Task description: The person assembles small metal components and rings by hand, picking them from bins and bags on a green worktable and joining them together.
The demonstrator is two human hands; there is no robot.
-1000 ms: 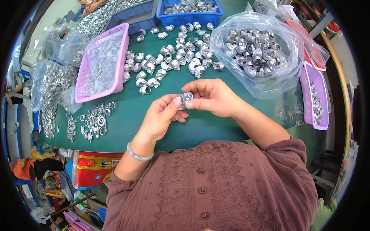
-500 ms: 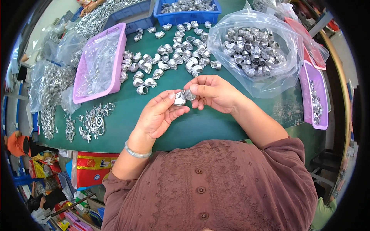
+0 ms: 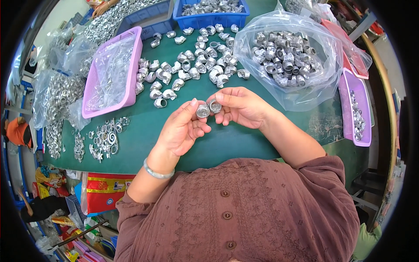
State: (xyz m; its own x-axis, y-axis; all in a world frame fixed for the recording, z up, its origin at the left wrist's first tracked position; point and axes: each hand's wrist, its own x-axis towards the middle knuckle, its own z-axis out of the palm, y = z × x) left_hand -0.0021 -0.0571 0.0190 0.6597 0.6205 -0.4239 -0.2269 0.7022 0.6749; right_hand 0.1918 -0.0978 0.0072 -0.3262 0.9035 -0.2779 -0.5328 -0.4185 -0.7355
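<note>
Between the thumb and fingers of my left hand (image 3: 179, 129) is a silvery metal ring (image 3: 202, 111), its round face turned up. My right hand (image 3: 242, 107) pinches a second, similar silver ring (image 3: 214, 106) close beside it. The two rings are side by side, almost touching; whether they touch I cannot tell. Both hands are held above the green table (image 3: 227, 146), just in front of me. Past my fingertips lies a loose spread of chunky silver rings (image 3: 200, 67). The undersides of the held rings are hidden by my fingers.
A clear plastic bag (image 3: 283, 98) full of rings stands at the right, beside a purple basket (image 3: 345, 105). Left are a pink tray (image 3: 136, 65) with plastic and a pile of small metal pieces (image 3: 104, 139). A blue bin (image 3: 211, 20) stands at the back.
The ring in my left hand has turned so its round face shows. The right-hand ring has tilted slightly. Both hands stay nearly in place. At the far left, people in the background have moved.
</note>
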